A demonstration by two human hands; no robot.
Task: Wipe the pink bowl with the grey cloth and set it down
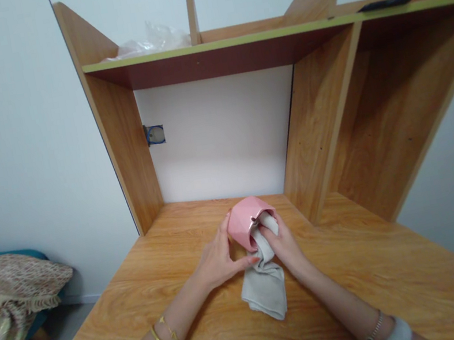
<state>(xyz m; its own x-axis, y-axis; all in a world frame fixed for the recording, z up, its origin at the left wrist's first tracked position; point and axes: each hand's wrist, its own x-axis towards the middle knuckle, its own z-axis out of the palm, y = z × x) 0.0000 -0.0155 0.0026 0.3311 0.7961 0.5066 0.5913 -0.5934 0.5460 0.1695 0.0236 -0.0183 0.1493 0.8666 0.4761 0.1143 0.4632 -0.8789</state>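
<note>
Two bare hands work at a pink bowl [242,217], tilted so its mouth faces toward the wearer and to the right, above the middle of the table [182,266]; whether it touches the wood cannot be told. The left hand [220,256] has a broad, curved grip against the outer wall, its thumb reaching to the cloth [268,289]. The right hand [282,245] has a narrow grip holding the cloth bunched at the mouth, part of it tucked inside, the rest hanging toward the wearer. For what looks like wiping the inside, steady support from the left palm matters most, since the smooth faceted wall could slip. Pressing the cloth flat into the corners, turning the bowl gradually and going gently around the notched rim should serve well.
</note>
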